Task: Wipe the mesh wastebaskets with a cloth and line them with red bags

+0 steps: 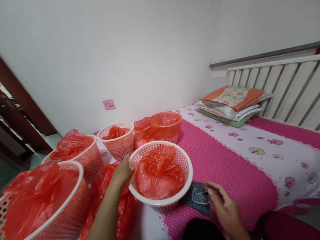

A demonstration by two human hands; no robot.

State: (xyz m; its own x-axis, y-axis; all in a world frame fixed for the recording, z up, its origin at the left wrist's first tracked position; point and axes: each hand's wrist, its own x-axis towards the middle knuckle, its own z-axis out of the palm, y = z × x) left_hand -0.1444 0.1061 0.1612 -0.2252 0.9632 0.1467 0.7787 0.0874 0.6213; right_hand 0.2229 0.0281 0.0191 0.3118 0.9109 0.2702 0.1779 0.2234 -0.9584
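Note:
My left hand [122, 173] grips the rim of a white perforated basket [184, 162] that holds a crumpled red plastic bag [158, 173]. The basket is tilted toward me, over the pink bedspread [228, 169]. My right hand [223, 206] hovers to its right with the fingers loosely apart and nothing in them, just beside a small dark cloth patch [199, 199] on the bed.
Several more pink and white baskets with red bags stand to the left: one [45, 203], another [79, 154], a third [118, 139] and an orange-lined one [162, 125]. Folded bedding [233, 103] lies by the slatted headboard [289, 89]. A white wall runs behind.

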